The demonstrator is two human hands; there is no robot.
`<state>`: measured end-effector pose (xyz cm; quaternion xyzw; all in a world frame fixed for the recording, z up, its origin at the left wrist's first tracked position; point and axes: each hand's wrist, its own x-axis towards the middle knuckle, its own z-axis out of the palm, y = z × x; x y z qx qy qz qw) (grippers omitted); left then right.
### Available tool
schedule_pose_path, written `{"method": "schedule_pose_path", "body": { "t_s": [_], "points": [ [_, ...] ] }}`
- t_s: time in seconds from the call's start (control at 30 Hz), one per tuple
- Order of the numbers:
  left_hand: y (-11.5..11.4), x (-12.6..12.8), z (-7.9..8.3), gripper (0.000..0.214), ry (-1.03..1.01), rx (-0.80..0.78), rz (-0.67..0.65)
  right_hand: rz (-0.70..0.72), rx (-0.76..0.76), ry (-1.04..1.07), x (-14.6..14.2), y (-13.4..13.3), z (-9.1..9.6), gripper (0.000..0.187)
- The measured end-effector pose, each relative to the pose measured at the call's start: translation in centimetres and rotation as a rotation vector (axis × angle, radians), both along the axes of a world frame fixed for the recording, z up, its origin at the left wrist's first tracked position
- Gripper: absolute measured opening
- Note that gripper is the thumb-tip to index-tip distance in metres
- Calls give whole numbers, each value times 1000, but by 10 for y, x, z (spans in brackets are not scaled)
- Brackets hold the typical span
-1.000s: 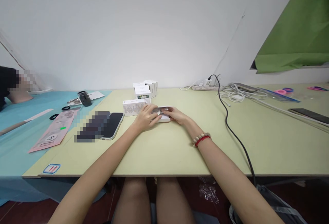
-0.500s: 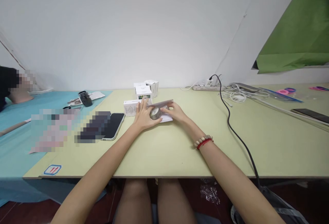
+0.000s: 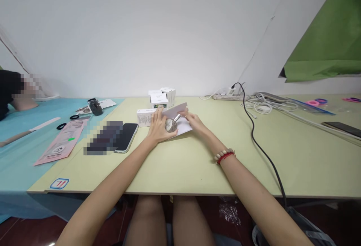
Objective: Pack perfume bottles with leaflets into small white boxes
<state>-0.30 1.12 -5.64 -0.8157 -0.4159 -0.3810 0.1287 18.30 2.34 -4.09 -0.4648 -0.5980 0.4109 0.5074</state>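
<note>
The left hand (image 3: 158,128) curls its fingers round a round silvery item (image 3: 170,125) at mid-table. At its 3 o'clock, the right hand (image 3: 195,122) pinches the raised flap of the white box (image 3: 184,128). Small boxes (image 3: 162,97) stand at 12 o'clock.

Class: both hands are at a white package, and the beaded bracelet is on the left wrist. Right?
No. The beaded bracelet is on the right wrist, as the head view shows; left hand and right hand are at the white package.
</note>
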Motion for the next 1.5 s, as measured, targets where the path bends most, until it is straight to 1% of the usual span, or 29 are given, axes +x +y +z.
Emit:
{"method": "schedule_pose_path", "body": {
  "t_s": [0.07, 0.13, 0.2, 0.33, 0.4, 0.43, 0.5, 0.53, 0.57, 0.63, 0.7, 0.77, 0.87, 0.9, 0.93, 1.0, 1.13, 1.2, 1.23, 1.27, 1.3, 1.33, 1.37, 1.4, 1.43, 1.47, 1.5],
  "points": [
    [-1, -1, 0, 44, 1, 17, 2, -76, -108, 89, 3, 1, 0, 51],
    [-2, -2, 1, 42, -2, 29, 4, -131, -168, 121, 7, 3, -3, 44],
    [-4, -2, 2, 43, -7, 34, 5, -142, -193, 118, 12, 5, -6, 38],
    [-8, 0, 3, 43, 7, 29, -23, -148, -199, 116, 19, 5, -11, 47],
    [-10, 1, 3, 43, 29, 22, -51, -119, -188, 129, 19, 4, -12, 50],
    [-11, 2, 3, 44, 36, 21, -60, -67, -184, 134, 18, 3, -12, 49],
    [-13, 5, 4, 45, 41, 23, -69, 39, -186, 121, 15, 3, -12, 41],
    [-15, 8, 4, 45, 40, 25, -71, 60, -192, 105, 13, 3, -13, 36],
    [-17, 10, 5, 45, 38, 27, -75, 51, -198, 90, 12, 4, -13, 32],
    [-21, 15, 5, 46, 29, 27, -85, -36, -203, 76, 13, 9, -14, 26],
    [-24, 18, 5, 45, -3, 17, -82, -147, -197, 89, 20, 14, -16, 23],
    [-25, 20, 5, 39, -69, 1, -58, -300, -184, 111, 33, 19, -17, 24],
    [-21, 20, 2, 29, -204, -22, -18, -582, -168, 137, 55, 23, -19, 30],
    [-18, 20, 0, 28, -250, -28, -10, -656, -164, 144, 61, 24, -19, 33],
    [-15, 20, -1, 28, -294, -34, -7, -709, -158, 151, 66, 25, -20, 36],
    [-10, 20, -4, 28, -372, -62, -15, -745, -137, 162, 70, 27, -21, 42],
    [-7, 21, -5, 29, -470, -197, -65, -659, -73, 134, 62, 31, -23, 49],
    [-9, 21, -5, 33, -493, -276, -64, -670, 0, 77, 53, 29, -22, 58],
    [-9, 22, -5, 36, -498, -308, -57, -701, 81, 24, 48, 26, -20, 61],
    [-10, 22, -5, 39, -498, -334, -48, -727, 189, -39, 42, 23, -17, 60],
    [-11, 22, -5, 41, -496, -351, -39, -728, 313, -105, 36, 18, -13, 54],
    [-11, 22, -5, 43, -491, -355, -30, -688, 429, -159, 29, 13, -8, 45],
    [-11, 23, -5, 45, -482, -351, -21, -598, 510, -187, 21, 7, -4, 38],
    [-11, 23, -6, 47, -470, -344, -17, -476, 543, -188, 12, 2, 0, 35],
    [-11, 23, -6, 48, -459, -336, -15, -360, 544, -179, 3, -3, 3, 36],
    [-11, 23, -7, 50, -452, -330, -19, -275, 538, -175, -6, -7, 5, 37],
    [-10, 24, -7, 50, -449, -328, -30, -222, 537, -177, -14, -10, 6, 36]
  ]
}}
